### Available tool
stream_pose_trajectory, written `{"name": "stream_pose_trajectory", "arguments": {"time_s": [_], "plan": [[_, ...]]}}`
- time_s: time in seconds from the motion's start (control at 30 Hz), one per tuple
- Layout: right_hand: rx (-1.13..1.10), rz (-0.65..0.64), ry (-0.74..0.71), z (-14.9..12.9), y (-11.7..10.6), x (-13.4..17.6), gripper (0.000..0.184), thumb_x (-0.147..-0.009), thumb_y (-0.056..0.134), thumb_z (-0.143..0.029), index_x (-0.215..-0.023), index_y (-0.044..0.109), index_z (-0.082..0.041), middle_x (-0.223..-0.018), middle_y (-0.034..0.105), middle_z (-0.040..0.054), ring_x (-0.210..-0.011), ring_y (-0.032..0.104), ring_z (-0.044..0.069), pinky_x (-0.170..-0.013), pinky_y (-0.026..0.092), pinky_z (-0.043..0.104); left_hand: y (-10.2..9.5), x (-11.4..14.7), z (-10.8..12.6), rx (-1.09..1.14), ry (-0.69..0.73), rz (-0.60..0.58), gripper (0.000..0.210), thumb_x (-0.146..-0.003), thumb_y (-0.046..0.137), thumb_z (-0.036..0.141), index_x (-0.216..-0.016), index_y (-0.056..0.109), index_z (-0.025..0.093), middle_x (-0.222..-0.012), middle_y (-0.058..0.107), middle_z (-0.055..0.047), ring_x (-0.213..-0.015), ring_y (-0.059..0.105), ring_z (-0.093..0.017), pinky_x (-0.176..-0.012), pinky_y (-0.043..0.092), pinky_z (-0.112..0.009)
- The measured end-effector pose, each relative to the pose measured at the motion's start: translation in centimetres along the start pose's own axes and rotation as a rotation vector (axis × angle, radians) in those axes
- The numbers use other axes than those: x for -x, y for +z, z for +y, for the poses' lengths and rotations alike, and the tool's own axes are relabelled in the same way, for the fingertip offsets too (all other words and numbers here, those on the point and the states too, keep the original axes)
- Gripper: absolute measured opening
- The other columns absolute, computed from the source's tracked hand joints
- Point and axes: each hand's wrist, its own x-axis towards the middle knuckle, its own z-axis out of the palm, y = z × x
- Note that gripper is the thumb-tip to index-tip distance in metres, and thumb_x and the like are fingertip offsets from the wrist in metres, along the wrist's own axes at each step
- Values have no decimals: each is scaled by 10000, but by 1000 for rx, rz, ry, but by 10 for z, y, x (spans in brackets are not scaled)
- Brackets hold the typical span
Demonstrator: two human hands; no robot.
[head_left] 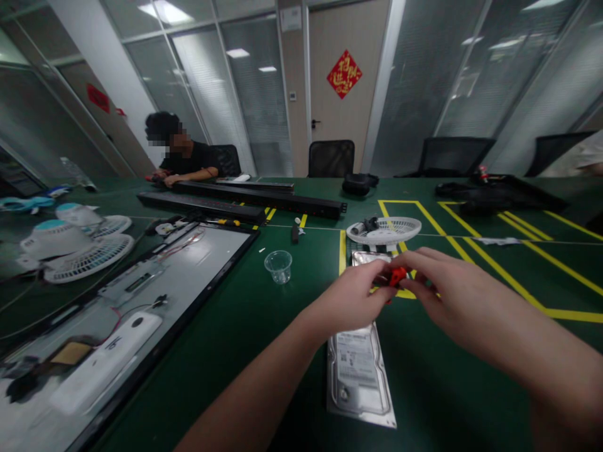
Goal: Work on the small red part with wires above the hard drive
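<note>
My left hand (pixel 354 296) and my right hand (pixel 440 284) meet in front of me, raised above the green table. Between the fingertips of both is a small red object (pixel 398 274), with a dark part showing beside it; its kind is mostly hidden. Below my left hand lies a silver hard drive (pixel 360 373), label side up, its far end covered by the hand. Just beyond the fingers a second silver metal piece (pixel 367 257) shows in part. To the left of my hands stands a clear plastic cup (pixel 279 267).
A large flat panel (pixel 188 267) with a white plastic bar (pixel 110 361) fills the left, near white fans (pixel 89 254). Black power strips (pixel 202 207) lie farther back. A white fan grille (pixel 402 231) sits beyond my hands. Across the table sits a person (pixel 188 157).
</note>
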Motion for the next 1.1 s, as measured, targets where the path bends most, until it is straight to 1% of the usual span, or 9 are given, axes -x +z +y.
{"name": "stream_pose_trajectory", "arguments": {"time_s": [0.13,0.27,0.37,0.57,0.67,0.73,0.87,1.0,1.1], "plan": [[27,11,17,2,3,-1,262,-1024,469,-217,-1120,712,-237,-1092,771,130,-887,740,312,-755,503,437,-1,0,2,-7,31,14,251,-993,667,191,-1237,717,155,-1275,776,-136,-1130,755,-256,-982,606,-397],[43,-11,70,-1,3,-1,137,-1041,558,-333,-999,664,-256,-908,752,82,-755,689,283,-651,426,380,-1,2,4,14,27,23,288,-919,812,258,-1170,693,183,-1194,783,-98,-1099,748,-244,-943,584,-364],[53,-12,92,-5,2,-1,204,-1062,576,-434,-989,670,-267,-846,746,63,-705,673,271,-619,383,363,0,2,4,32,20,18,294,-881,855,264,-1101,676,185,-1118,783,-81,-1044,741,-232,-905,576,-345],[138,-13,130,-12,0,-1,289,-1040,625,-531,-974,717,-265,-836,761,84,-675,670,286,-590,369,373,1,1,1,45,-11,68,208,-904,790,211,-1055,650,181,-1087,783,-81,-982,745,-217,-841,567,-326],[68,15,76,-11,-4,0,225,-1002,699,-472,-1018,716,-248,-910,771,94,-738,707,293,-611,446,382,1,0,0,75,-17,46,204,-917,779,191,-1090,673,169,-1104,795,-95,-1016,761,-228,-883,587,-345],[6,17,6,-9,-6,0,128,-996,680,-336,-1063,724,-236,-1015,778,109,-805,734,287,-673,510,396,1,0,0,85,-11,31,226,-939,747,162,-1158,689,162,-1174,801,-113,-1083,767,-241,-959,597,-376],[3,-9,-54,-6,-7,-2,276,-976,518,-133,-1106,743,-224,-1111,766,136,-877,752,293,-722,540,409,1,0,0,63,-28,2,230,-990,689,169,-1220,702,160,-1232,800,-130,-1138,770,-263,-1032,601,-435],[2,-14,2,-6,-4,-2,203,-995,541,-196,-1083,722,-222,-1031,766,121,-833,724,290,-715,528,412,1,1,3,81,11,10,346,-946,786,209,-1276,684,174,-1314,780,-139,-1207,748,-269,-1053,597,-430],[5,-5,22,-8,-1,0,158,-1042,556,-316,-1033,692,-235,-933,760,97,-759,694,269,-650,470,380,0,2,5,77,35,20,385,-889,847,237,-1229,678,172,-1276,781,-138,-1169,746,-270,-981,602,-399]]}}
